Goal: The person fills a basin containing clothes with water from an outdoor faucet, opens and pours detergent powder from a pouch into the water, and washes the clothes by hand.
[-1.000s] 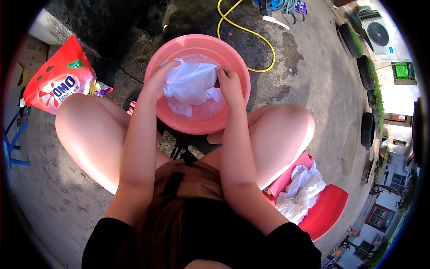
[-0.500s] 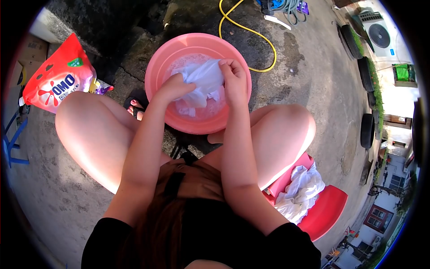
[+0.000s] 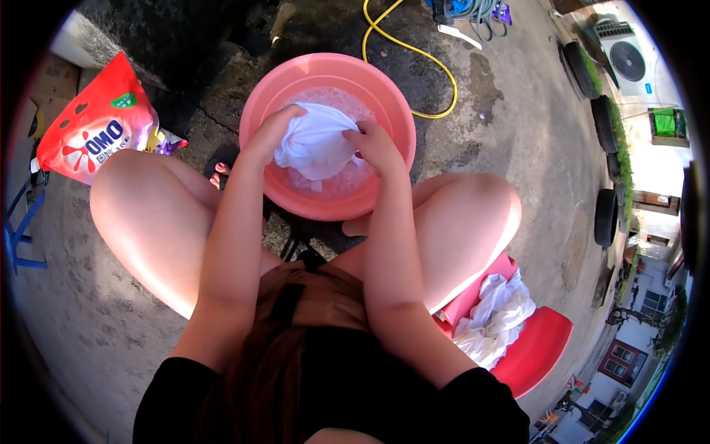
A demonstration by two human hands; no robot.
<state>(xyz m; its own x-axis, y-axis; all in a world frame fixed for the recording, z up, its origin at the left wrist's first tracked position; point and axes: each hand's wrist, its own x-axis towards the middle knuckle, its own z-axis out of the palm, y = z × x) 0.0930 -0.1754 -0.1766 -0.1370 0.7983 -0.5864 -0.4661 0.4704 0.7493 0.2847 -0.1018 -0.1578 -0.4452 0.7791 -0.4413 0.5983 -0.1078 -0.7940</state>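
Observation:
A wet white cloth [image 3: 316, 140] is stretched between my two hands above a pink basin [image 3: 255, 96]. My left hand [image 3: 274, 132] is closed on the cloth's left edge. On the other side, my right hand [image 3: 373, 146] pinches its right edge between thumb and fingers. Sudsy water [image 3: 347, 100] fills the bottom of the basin, and the cloth's lower part hangs close to it. More pale fabric seems to lie in the water beneath; whether it is a separate piece I cannot tell.
A red OMO detergent bag [image 3: 100, 133] stands at the left, near a blue stool [image 3: 22, 237]. The yellow hose [image 3: 425, 55] curves behind the basin. White laundry [image 3: 494, 314] lies on a red plastic seat [image 3: 540, 351] at my right. Tyres [image 3: 606, 214] line the far right.
The cloth has spread wider and rounder between my hands. My left hand has moved up and left, while my right hand has dropped slightly.

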